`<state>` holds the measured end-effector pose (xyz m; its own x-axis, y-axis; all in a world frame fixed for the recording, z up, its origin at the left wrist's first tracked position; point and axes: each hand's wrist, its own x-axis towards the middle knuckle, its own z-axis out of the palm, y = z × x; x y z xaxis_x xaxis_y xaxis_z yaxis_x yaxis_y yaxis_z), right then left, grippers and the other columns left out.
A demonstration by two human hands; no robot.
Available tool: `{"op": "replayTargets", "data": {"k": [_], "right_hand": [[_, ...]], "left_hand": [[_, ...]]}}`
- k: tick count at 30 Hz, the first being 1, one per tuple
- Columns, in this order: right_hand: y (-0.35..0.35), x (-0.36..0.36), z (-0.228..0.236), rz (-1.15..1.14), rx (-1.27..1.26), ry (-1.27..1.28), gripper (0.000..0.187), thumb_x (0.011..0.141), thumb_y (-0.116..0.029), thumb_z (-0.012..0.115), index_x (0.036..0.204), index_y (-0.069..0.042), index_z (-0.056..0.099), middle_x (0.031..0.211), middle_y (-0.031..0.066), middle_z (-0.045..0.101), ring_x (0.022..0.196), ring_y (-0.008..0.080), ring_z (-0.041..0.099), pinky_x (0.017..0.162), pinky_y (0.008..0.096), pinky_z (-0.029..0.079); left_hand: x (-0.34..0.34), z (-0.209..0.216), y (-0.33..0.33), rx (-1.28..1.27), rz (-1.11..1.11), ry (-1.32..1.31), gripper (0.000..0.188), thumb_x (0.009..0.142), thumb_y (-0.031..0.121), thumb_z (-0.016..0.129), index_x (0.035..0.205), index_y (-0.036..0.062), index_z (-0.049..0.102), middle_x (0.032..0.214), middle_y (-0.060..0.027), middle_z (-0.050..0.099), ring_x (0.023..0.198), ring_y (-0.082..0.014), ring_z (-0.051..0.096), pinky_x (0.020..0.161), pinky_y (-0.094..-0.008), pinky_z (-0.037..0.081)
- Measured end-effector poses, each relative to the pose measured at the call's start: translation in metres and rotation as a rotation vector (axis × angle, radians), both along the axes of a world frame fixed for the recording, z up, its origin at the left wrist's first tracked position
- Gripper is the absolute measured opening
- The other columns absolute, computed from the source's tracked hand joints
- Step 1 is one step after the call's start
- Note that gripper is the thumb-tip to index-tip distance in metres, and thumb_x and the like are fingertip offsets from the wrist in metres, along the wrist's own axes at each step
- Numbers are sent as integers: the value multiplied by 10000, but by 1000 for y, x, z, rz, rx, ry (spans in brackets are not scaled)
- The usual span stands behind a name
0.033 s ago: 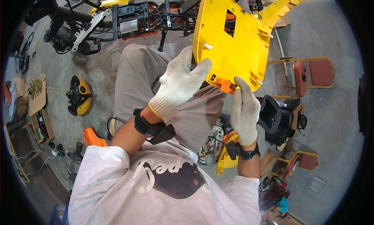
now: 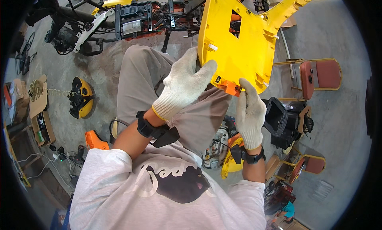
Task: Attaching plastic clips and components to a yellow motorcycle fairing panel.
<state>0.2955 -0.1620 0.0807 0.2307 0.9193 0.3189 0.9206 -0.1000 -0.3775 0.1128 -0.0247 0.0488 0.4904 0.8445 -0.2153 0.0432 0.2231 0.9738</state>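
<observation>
Both my hands wear white knit gloves. A large yellow plastic body panel with a square cut-out and small moulded tabs is held up in front of me, over my knees. My left hand grips its left edge, thumb on the face and the other fingers partly hidden behind. At the panel's lower edge sits an orange plastic piece. My right hand is closed at that lower edge, its fingertips touching the orange piece's right end; part of the grip is hidden.
Beyond my knees stands a stripped vehicle frame with exposed wiring. A yellow-and-black part and an orange cover lie on the floor at left. At right are red-padded chairs and a black bin-like part.
</observation>
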Motion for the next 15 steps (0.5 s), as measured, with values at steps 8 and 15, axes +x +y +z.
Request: {"op": "replayTargets", "data": {"k": [8,15], "right_hand": [[1,-5,13,-150,-216,90,368,1058,-100,579,1421,-39,592,944,257,757,810,356,790,712,380,608],[4,-7,3,-82,-53,13,305,1046,-99,606,1337,-18,650,940,244,764,819,348,793,712,375,610]], "left_hand": [[-1,7,-2,-51,-19,-4,484,1028,336,654,1347,-24,599,1075,-146,740,938,-164,716,848,-336,568],[-4,3,3,-10,-5,21,481,1032,340,652,1353,-15,600,1055,-146,739,916,-158,713,831,-333,570]]}}
